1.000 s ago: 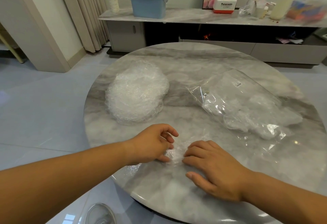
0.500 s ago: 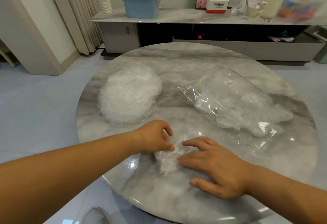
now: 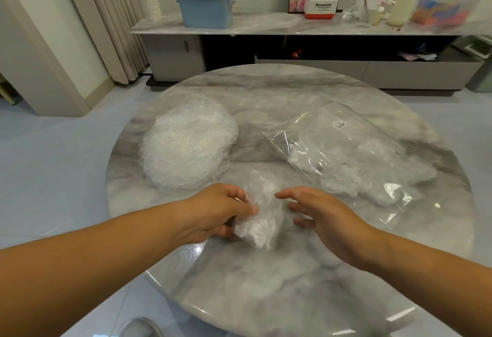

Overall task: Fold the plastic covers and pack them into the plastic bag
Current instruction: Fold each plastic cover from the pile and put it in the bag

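The left hand (image 3: 213,211) pinches the folded cover (image 3: 259,227), likely to keep its folds. The right hand (image 3: 324,217) hovers spread beside it, near the bag (image 3: 346,155).

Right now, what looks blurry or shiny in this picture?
Head view: the cover in the left hand is blurred; light glares off the table and the bag; the clutter at far right is smeared.

Both forearms (image 3: 87,265) bare to the frame's edge; left hand (image 3: 213,213) bears a thin glint, possibly a ring (image 3: 236,199); right hand (image 3: 328,221) bare.
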Tool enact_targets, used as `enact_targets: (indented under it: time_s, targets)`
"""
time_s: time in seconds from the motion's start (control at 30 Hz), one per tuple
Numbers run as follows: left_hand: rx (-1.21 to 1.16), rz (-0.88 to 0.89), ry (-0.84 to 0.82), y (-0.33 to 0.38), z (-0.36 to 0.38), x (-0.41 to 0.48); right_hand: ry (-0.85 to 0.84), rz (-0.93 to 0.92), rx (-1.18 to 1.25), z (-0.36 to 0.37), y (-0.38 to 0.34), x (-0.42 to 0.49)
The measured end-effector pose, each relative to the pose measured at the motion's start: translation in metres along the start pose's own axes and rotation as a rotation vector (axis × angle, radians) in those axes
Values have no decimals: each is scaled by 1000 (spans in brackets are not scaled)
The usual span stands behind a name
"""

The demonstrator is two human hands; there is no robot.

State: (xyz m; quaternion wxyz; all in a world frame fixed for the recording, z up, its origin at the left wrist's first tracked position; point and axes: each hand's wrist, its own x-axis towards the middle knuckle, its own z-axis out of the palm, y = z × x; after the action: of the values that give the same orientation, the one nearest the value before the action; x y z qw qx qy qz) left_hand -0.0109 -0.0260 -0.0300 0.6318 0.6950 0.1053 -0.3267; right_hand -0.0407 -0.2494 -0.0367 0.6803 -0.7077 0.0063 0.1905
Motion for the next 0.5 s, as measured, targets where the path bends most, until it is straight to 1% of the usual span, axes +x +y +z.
enact_targets:
  time_s: [0.1,0.13,0.2,0.3,0.5]
  targets:
    - [-48,23,-26,1,1,-2,-30,125,245,4,-7,3]
    - [-39,26,-40,1,1,-3,-42,144,288,4,-9,3]
    - [5,24,-62,-1,2,-4,-49,125,311,5,-13,2]
    - [63,2,-78,-5,2,-4,-68,35,221,9,-17,0]
    - [157,-7,-73,-6,6,-7,-175,-65,-164,12,-15,-5]
